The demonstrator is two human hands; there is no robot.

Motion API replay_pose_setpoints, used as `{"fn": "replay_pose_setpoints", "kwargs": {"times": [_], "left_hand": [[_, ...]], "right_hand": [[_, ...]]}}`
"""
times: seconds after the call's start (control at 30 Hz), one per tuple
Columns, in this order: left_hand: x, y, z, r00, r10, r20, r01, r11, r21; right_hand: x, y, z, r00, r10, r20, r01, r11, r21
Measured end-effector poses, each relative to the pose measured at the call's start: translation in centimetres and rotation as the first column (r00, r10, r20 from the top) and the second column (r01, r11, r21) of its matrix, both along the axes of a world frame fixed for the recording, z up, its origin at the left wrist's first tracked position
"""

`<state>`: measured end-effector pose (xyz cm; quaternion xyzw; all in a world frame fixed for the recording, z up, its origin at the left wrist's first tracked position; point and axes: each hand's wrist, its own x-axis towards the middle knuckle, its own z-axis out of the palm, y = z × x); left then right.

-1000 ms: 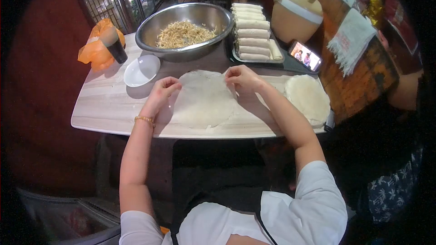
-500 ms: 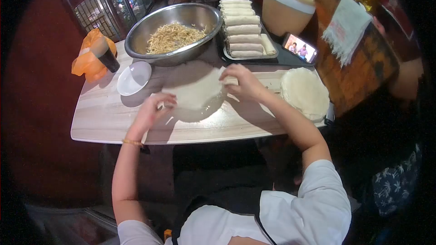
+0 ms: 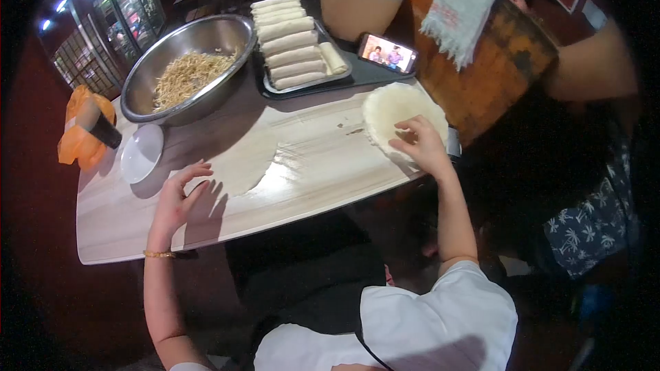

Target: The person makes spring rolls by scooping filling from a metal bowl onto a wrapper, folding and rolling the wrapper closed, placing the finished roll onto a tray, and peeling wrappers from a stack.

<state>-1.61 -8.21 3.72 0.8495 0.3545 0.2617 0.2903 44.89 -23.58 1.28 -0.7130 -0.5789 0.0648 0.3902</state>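
Observation:
A thin, pale spring roll wrapper (image 3: pixel 242 163) lies flat on the table, hard to tell from the wood grain. My left hand (image 3: pixel 180 199) hovers at its near left edge, thumb and fingers apart, holding nothing. Over the right end of the table, my right hand (image 3: pixel 423 145) is at a stack of round wrappers (image 3: pixel 395 106). Its thumb and fingers are parted with nothing between them; I cannot tell whether the fingertips touch the top sheet. A white bowl (image 3: pixel 143 154) stands beyond my left hand.
At the back are a steel basin (image 3: pixel 237 27) of shredded filling (image 3: pixel 189 79) and a tray (image 3: pixel 306 82) of rolled spring rolls (image 3: pixel 289 42). A phone (image 3: pixel 388 53) and lidded tan container (image 3: pixel 361 0) stand behind. A dark cup (image 3: pixel 103 129) and orange bag (image 3: pixel 79 141) are left.
Both hands have let go of the wrapper, now flat on the table. My right hand has moved right to the stack; my left stays near the wrapper. The view has turned right.

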Motion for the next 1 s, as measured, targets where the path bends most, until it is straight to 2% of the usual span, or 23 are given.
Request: {"fn": "replay_pose_setpoints", "kwargs": {"times": [0.07,0.13,0.17,0.3,0.37,0.5,0.57,0.7,0.77,0.8,0.87,0.9,0.97,1.0], "left_hand": [[2.3,-0.3,-0.1,0.999,-0.043,0.018,0.043,0.999,0.004],[4.4,-0.7,0.0,0.996,-0.079,0.032,0.079,0.997,0.008],[5.3,-0.9,0.1,0.993,-0.11,0.036,0.11,0.994,0.002],[7.1,-1.8,1.1,0.985,-0.173,0.019,0.174,0.984,-0.03],[7.3,-1.9,1.3,0.982,-0.189,0.009,0.189,0.98,-0.062],[6.9,-1.6,1.0,0.982,-0.188,0.005,0.187,0.977,-0.102],[6.8,-1.6,1.0,0.983,-0.181,-0.005,0.179,0.977,-0.114],[6.8,-1.9,1.1,0.982,-0.19,-0.009,0.188,0.978,-0.088],[6.7,-2.0,1.0,0.982,-0.189,-0.013,0.187,0.978,-0.098],[6.7,-1.9,0.7,0.982,-0.187,-0.001,0.185,0.977,-0.107],[6.6,-1.9,0.4,0.981,-0.192,0.012,0.192,0.974,-0.119],[6.5,-1.8,0.3,0.982,-0.186,0.027,0.188,0.971,-0.146],[6.4,-1.8,0.3,0.983,-0.178,0.051,0.185,0.964,-0.192],[6.4,-1.9,0.3,0.983,-0.176,0.061,0.185,0.96,-0.212]], "right_hand": [[0.6,0.1,-1.1,1.0,-0.01,0.019,0.01,1.0,-0.023],[0.5,0.2,-1.5,0.975,-0.017,0.223,0.029,0.998,-0.051],[0.4,0.2,-1.5,0.972,-0.025,0.234,0.023,1.0,0.01],[0.5,0.2,-1.7,0.964,-0.03,0.266,0.012,0.998,0.066],[0.7,0.3,-1.8,0.986,-0.032,0.164,0.024,0.998,0.051],[1.3,0.3,-2.2,0.993,-0.016,0.116,0.009,0.998,0.065],[1.4,0.4,-2.2,0.995,-0.043,-0.086,0.048,0.997,0.06],[2.9,0.5,-2.7,0.992,-0.037,-0.117,0.044,0.997,0.061],[3.5,0.6,-2.3,0.972,-0.167,-0.165,0.182,0.98,0.085],[4.8,0.9,-2.6,0.972,-0.168,-0.166,0.184,0.979,0.085],[8.0,1.7,-3.8,0.923,-0.182,-0.339,0.286,0.915,0.285],[8.3,1.9,-3.7,0.923,-0.186,-0.338,0.289,0.913,0.287],[8.7,2.1,-3.6,0.752,-0.065,-0.656,0.307,0.915,0.262],[8.8,2.1,-3.4,0.759,-0.207,-0.618,0.307,0.95,0.059]]}}
